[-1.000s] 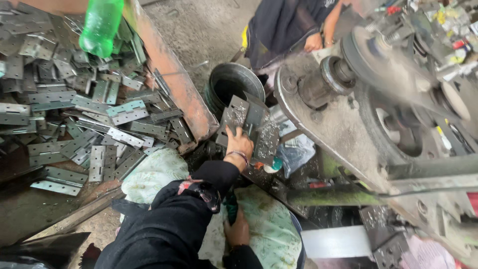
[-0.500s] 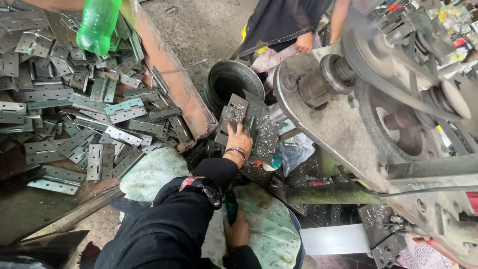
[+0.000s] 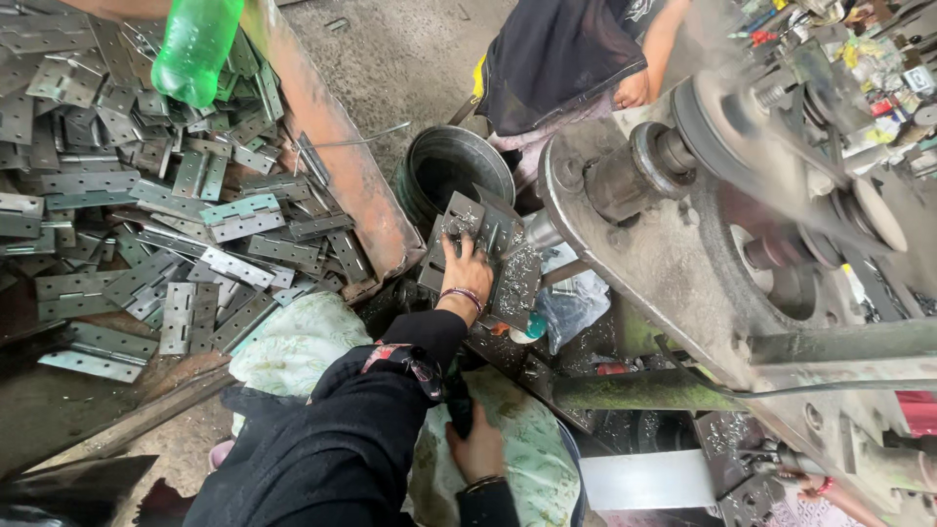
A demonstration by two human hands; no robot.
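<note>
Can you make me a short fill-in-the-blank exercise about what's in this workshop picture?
1. The pile of flat metal hinges lies to the ____ of the rusty beam.
2. The plastic bottle at the top of the picture is ____ in colour.
3. The left hand rests on a metal plate just below a round, dark ____.
4. The right hand lies on a ____ cloth.

Missing words: left; green; bucket; floral

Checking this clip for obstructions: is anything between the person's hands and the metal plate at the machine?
Nothing visible. The left hand already rests directly on the metal plate on the machine's work surface. The right hand lies low on the patterned cloth, apart from it.
</note>
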